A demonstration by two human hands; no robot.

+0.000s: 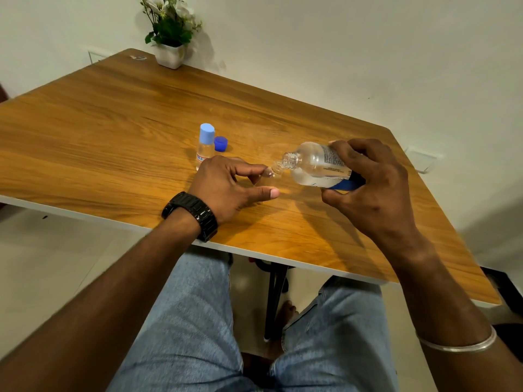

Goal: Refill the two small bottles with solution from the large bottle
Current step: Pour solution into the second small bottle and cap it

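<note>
Now right hand (pixel 373 193) tilting large bottle (pixel 319 165), left hand (pixel 226 185) pinching open small bottle (pixel 273 171).

A plain room in a home, at a small table against the wall

A wood-grain table (pixel 119 114) with a white edge stands against a bare off-white wall (pixel 339 46); at its far side a white pot of white flowers (pixel 169 38) sits by the wall, pale floor tiles (pixel 42 264) show at the near left, and the seated person's jeans (pixel 192 321) and a bare foot show below
</note>
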